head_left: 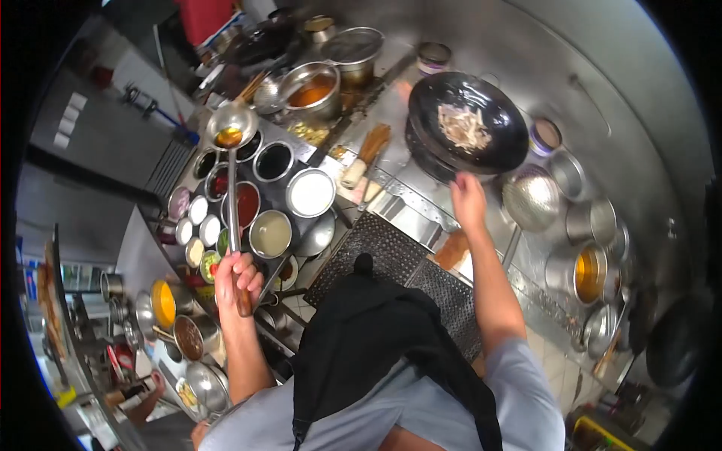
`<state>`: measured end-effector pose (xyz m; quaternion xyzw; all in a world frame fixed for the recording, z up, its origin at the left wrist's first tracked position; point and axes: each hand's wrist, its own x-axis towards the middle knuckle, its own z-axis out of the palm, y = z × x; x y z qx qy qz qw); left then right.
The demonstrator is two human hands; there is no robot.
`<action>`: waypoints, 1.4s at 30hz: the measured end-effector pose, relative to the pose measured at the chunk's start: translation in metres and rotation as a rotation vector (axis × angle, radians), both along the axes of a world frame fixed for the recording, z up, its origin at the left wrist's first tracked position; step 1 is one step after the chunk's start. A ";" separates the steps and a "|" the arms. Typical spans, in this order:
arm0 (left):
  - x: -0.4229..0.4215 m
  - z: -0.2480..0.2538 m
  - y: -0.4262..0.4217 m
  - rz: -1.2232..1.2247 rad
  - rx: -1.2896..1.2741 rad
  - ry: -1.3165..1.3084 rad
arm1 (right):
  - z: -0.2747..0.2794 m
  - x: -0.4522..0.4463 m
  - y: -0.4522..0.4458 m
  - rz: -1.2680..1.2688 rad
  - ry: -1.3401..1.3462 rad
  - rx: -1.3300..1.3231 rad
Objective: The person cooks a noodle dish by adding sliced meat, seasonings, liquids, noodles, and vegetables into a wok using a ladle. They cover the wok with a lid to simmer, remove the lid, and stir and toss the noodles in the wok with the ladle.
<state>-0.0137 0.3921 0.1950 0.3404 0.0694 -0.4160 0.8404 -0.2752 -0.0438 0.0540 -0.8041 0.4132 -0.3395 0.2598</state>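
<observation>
My left hand (239, 282) is closed around the wooden grip of a long steel ladle (232, 180). Some amber liquid lies in the ladle's bowl, which hangs over the sauce containers and beside a pot of orange-red liquid (312, 92). On the burner at the right, a black wok (500, 139) sits tilted, with pale, sliced pieces of food (463, 126) in it. My right hand (469, 197) is closed at the near rim of the wok; its exact hold there is partly hidden by the fingers.
Steel containers of white (310, 192), dark (273, 161) and red sauces stand at the left. A bamboo brush (367, 154) lies between them and the wok. A hammered round pan (531, 201) and several steel pots line the right side. Black perforated mats (380, 248) cover the floor.
</observation>
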 end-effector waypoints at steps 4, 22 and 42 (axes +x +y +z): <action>-0.018 0.027 -0.057 -0.260 -0.012 0.033 | -0.010 0.059 -0.025 -0.050 0.241 0.008; 0.074 0.024 -0.276 -1.470 0.698 -1.939 | 0.046 0.075 0.001 -0.214 0.387 -0.018; 0.086 -0.059 -0.326 -1.084 0.852 -1.998 | -0.035 0.083 -0.040 -0.204 0.297 0.059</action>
